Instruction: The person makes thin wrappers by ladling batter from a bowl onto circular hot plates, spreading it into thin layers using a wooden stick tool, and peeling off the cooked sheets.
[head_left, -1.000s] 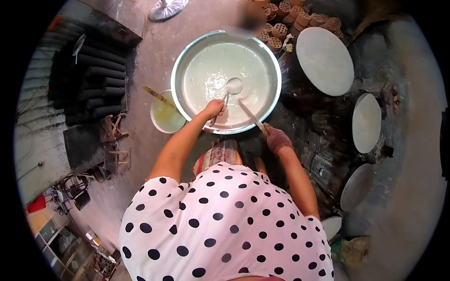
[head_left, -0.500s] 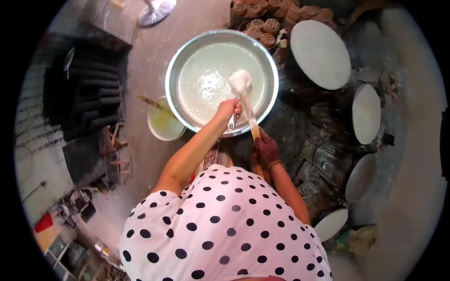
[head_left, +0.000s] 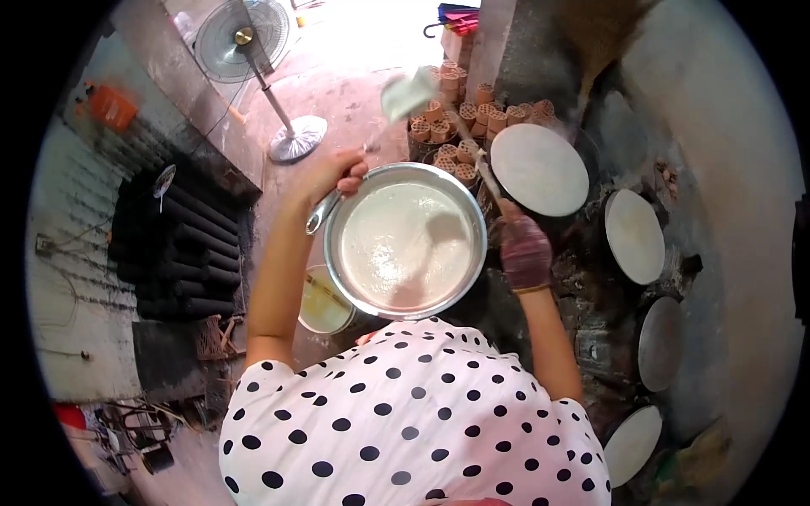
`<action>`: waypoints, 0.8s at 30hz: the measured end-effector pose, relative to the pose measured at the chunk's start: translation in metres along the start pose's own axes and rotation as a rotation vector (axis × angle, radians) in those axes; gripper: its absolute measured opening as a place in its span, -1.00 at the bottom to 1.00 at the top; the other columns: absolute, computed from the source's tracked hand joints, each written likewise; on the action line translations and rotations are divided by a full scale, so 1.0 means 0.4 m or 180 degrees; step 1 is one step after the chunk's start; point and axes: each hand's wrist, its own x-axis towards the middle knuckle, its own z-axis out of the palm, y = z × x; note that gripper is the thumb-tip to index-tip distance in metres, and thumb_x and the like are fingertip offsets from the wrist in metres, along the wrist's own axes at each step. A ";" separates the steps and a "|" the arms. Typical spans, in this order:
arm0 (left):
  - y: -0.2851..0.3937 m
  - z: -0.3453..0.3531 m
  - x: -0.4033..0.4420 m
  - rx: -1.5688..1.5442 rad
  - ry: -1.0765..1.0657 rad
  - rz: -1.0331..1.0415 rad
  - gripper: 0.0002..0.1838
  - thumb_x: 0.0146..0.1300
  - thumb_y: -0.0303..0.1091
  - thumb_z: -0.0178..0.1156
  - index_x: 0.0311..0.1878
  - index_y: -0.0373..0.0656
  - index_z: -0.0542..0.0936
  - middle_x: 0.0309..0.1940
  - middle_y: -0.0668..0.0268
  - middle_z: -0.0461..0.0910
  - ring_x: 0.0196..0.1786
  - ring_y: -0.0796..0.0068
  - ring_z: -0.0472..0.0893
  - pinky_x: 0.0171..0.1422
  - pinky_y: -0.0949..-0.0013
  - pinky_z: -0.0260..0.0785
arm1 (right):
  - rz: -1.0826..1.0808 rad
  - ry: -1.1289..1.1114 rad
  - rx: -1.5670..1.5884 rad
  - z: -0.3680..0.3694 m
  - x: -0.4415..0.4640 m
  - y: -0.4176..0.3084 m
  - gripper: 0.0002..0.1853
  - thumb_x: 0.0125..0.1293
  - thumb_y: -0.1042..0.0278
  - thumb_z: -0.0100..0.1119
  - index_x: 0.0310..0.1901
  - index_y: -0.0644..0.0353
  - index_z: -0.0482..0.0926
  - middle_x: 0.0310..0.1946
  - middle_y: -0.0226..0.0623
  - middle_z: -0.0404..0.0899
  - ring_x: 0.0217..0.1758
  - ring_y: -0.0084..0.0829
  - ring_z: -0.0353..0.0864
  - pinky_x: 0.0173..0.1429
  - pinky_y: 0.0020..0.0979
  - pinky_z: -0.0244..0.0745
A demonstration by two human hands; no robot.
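Observation:
My left hand (head_left: 333, 177), bare, is closed round the metal handle of a ladle (head_left: 318, 217) at the basin's upper left. The ladle's blurred, whitish head (head_left: 405, 96) is raised beyond the far rim. My right hand (head_left: 526, 253), in a dark red glove, grips a long thin stick (head_left: 484, 173) at the basin's right. The stick slants away toward the ladle's head; whether they touch is blurred. Between my arms stands a wide metal basin (head_left: 406, 314) holding milky white liquid (head_left: 392, 223), with shadows across its surface.
Round pale discs (head_left: 540, 170) line the right side over dark stoves. Several reddish holed cylinders (head_left: 439, 128) are stacked ahead. A bucket (head_left: 325, 325) of yellowish liquid sits at the basin's lower left. Black cylinders (head_left: 190, 240) are piled left; a standing fan (head_left: 291, 139) is ahead.
Both hands have moved up and apart, the left to the left and the right to the right. Ladle and stick have left the basin. My view has tilted up, showing the fan and doorway.

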 end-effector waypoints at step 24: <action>-0.852 1.331 0.359 -0.1329 -0.1609 -0.3925 -0.74 0.43 -0.36 -0.10 0.10 -0.14 0.44 -0.64 0.55 0.31 -0.74 0.78 0.18 -0.72 0.65 0.02 | 0.4165 -0.1571 -0.1936 -0.666 -1.152 0.062 -0.55 0.26 0.16 0.19 0.16 0.07 0.50 -0.22 -0.10 0.59 -0.21 -0.12 0.59 -0.13 -0.15 0.52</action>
